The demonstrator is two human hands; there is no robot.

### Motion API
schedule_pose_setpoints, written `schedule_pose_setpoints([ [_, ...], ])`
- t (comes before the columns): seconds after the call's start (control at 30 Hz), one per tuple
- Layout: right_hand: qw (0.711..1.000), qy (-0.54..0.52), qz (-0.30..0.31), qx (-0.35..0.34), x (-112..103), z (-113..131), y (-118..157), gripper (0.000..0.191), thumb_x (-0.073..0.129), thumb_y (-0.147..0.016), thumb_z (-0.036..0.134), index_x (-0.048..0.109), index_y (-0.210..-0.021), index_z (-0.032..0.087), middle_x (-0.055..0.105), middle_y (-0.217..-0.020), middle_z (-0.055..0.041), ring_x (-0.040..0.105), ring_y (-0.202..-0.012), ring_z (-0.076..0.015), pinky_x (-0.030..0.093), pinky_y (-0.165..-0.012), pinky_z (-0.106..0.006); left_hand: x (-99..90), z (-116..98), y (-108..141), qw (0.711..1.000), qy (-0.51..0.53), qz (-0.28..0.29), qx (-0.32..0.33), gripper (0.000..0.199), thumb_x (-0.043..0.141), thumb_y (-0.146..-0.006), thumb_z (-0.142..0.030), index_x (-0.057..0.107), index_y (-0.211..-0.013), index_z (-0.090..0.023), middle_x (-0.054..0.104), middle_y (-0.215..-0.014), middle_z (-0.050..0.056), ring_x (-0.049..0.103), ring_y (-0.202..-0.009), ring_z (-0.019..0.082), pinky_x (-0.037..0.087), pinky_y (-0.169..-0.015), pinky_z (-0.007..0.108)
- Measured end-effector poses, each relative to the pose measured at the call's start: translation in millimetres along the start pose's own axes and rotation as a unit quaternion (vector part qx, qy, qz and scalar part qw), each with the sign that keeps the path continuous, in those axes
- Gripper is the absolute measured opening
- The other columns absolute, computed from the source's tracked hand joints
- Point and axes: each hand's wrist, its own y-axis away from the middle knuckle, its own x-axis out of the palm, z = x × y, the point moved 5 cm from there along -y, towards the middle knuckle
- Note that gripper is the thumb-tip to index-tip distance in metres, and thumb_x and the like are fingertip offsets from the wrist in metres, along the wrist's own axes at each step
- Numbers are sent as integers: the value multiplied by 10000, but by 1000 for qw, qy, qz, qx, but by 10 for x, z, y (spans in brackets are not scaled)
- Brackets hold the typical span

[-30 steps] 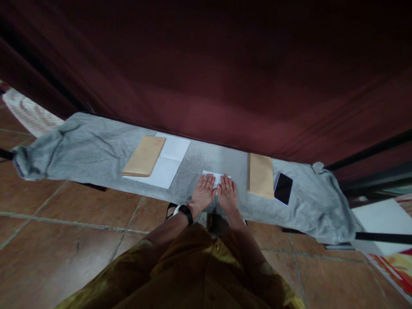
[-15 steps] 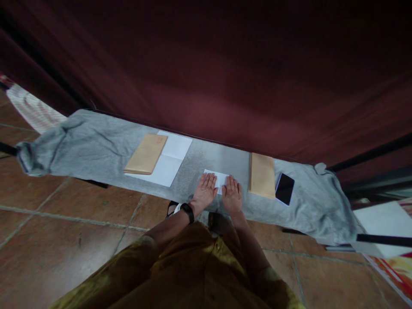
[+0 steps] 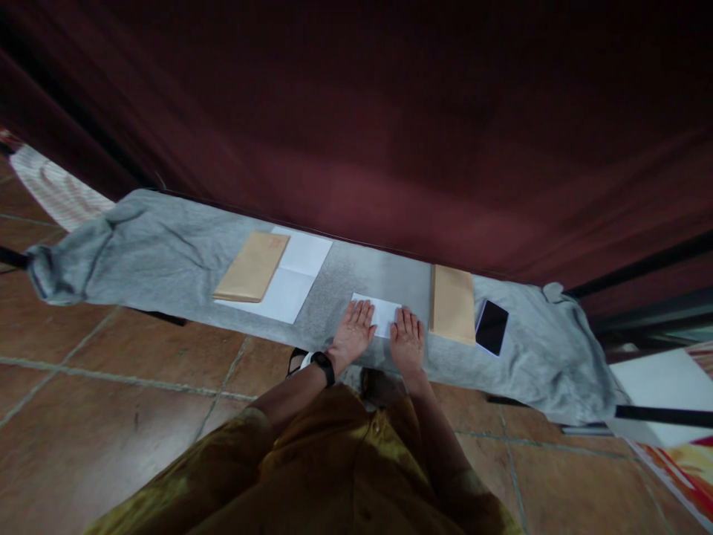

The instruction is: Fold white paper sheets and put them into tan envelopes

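A small white sheet of paper (image 3: 384,318), which looks folded, lies on the grey cloth in front of me. My left hand (image 3: 353,329) rests flat on its left part, fingers stretched out. On the right end of the paper, my right hand (image 3: 408,340) lies palm down with its fingers extended. Neither hand grips anything. To the right of my right hand is a brown envelope stack (image 3: 452,305). Farther left, another stack of brown envelopes (image 3: 253,267) partly covers larger creased white paper (image 3: 304,269).
Grey cloth (image 3: 167,253) covers the long, narrow bench, rumpled at both ends. A smartphone (image 3: 492,327) lies right of the right envelopes. A dark red curtain (image 3: 356,186) hangs along the far edge. Brown tiles (image 3: 111,431) form the floor.
My right hand has slid a little to the right along the white paper, baring more of its middle. My left hand stays in about the same place.
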Motion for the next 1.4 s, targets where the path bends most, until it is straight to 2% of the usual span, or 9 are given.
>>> schedule_pose_setpoints([
  [0.27,1000,-11,7,7,-6,-29,-3,522,346,-1081,275,443,-1572,127,442,-1624,-166,414,-1477,-297,271,-1225,-520,-15,128,75,998,43,-25,-43,599,316,-1070,-411,364,-1603,-141,359,-1668,131,298,-1567,264,207,-1288,518],
  [0.53,1000,-20,-19,7,11,-115,35,524,297,-1087,303,479,-1551,141,487,-1595,-158,441,-1448,-300,288,-1216,-514,-86,360,208,998,33,-27,-52,615,295,-1073,-424,403,-1580,-95,411,-1636,148,329,-1555,268,262,-1275,475],
  [0.77,998,-48,-30,25,3,-168,50,534,318,-1074,306,437,-1572,156,464,-1613,-144,413,-1478,-274,288,-1228,-488,-134,549,305,999,35,-21,-13,572,357,-1064,-409,466,-1536,-105,462,-1604,166,394,-1522,281,305,-1259,497],
  [1.0,998,-61,-23,21,-17,-181,43,490,355,-1057,251,517,-1518,210,449,-1629,-110,415,-1485,-236,286,-1236,-474,-44,598,291,997,18,36,60,450,408,-1005,-209,565,-1421,-145,549,-1538,171,485,-1461,265,375,-1217,460],
  [1.13,996,-81,-26,10,-32,-182,48,477,385,-1037,203,561,-1481,215,482,-1607,-106,427,-1478,-228,305,-1230,-477,0,569,265,995,2,60,82,545,388,-890,-38,602,-1360,-210,585,-1512,120,530,-1424,210,431,-1179,398],
  [1.27,991,-126,-28,-19,-59,-188,60,461,403,-1038,236,579,-1462,201,544,-1556,-111,461,-1457,-229,325,-1232,-486,-95,530,244,996,15,46,78,572,416,-866,-12,623,-1345,-246,645,-1444,100,589,-1361,200,479,-1142,398],
  [1.4,976,-209,-13,-56,-107,-199,69,508,504,-1017,362,549,-1492,186,583,-1520,-123,508,-1427,-254,401,-1200,-478,-327,523,224,997,57,-8,53,398,449,-964,-113,676,-1275,-212,725,-1307,101,663,-1248,225,515,-1095,402],
])
